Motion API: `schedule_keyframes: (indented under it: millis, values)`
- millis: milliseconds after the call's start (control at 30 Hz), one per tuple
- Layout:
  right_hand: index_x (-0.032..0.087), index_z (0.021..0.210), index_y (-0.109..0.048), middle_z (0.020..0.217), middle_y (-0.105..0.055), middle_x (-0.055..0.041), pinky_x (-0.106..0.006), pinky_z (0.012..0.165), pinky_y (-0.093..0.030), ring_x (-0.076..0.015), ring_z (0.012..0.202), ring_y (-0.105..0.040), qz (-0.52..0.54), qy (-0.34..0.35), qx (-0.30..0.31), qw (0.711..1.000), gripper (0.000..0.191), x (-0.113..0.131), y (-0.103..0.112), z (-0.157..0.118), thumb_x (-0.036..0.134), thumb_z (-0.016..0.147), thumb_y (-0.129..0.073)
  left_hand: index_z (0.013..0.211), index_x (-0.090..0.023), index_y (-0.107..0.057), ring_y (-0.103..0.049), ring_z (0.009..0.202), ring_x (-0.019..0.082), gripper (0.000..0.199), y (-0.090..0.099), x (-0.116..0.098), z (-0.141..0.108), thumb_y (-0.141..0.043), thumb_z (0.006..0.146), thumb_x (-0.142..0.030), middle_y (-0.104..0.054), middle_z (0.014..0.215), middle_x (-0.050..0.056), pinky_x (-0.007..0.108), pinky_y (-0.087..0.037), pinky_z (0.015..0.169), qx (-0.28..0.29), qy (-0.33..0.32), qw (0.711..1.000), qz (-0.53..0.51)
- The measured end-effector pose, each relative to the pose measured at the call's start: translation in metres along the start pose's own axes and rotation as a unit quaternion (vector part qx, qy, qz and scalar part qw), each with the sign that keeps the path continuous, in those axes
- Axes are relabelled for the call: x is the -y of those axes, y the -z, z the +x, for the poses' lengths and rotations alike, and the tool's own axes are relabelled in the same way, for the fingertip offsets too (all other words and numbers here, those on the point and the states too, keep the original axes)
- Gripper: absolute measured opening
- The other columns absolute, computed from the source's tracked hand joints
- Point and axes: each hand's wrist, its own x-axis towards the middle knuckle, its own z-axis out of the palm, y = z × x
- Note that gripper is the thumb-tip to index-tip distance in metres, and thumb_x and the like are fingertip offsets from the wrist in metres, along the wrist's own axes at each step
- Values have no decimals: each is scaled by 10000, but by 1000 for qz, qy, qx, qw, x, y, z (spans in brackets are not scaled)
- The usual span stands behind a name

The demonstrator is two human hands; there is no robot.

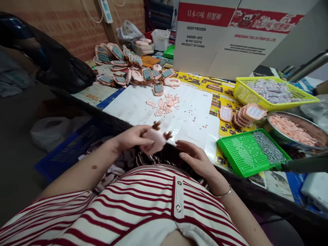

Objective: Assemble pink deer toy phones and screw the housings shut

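Pink part (155,140) with brown tufts (168,135) is pinched in the left hand's (128,138) fingers; white sheet (197,97) beyond them. Right hand (197,159), beside it, is released. Judged risk: drop into the lap, from a slack one-handed pinch.

Gap between the hands: I saw a short span of air from the pink piece (154,139) in the left hand (139,136) to the right hand (192,155), at the table's near edge.
White sheet (205,140): I had a low lane across its near part and its left side.
Loose pink bits (167,105): these blocked a flat sweep through the middle; I could pass above.
Heap of casings (147,73): it crowded the sheet's far left edge.
Carton (200,58): it walled off the back.
Right side: yellow basket (252,99), stacked casings (247,116), green tray (238,153) and metal bowl (271,119) packed it tightly, so I had room only over their rims.
Far left: a black bag (58,65) bulged at the table's edge.
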Motion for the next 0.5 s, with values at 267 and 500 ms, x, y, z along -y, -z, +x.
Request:
schedule_keyframes:
  millis: [267,500]
  values:
    - [177,958,-770,905,-799,-88,-306,663,-602,-175,749,-723,-14,-46,15,999,419,0,-8,65,563,796,-741,1250,-262,-717,-651,1254,346,674,143,12,-56,-767,714,-667,-724,1337,90,452,-474,1110,-160,67,929,328]
    - [184,847,-673,663,-637,1,-239,463,-424,-97,501,-522,0,-18,-141,990,379,-11,-6,135,562,852,-635,1317,-179,-659,-593,1322,322,785,169,-40,106,-801,703,-647,-650,1423,151,439,-471,1118,-171,-82,958,215]
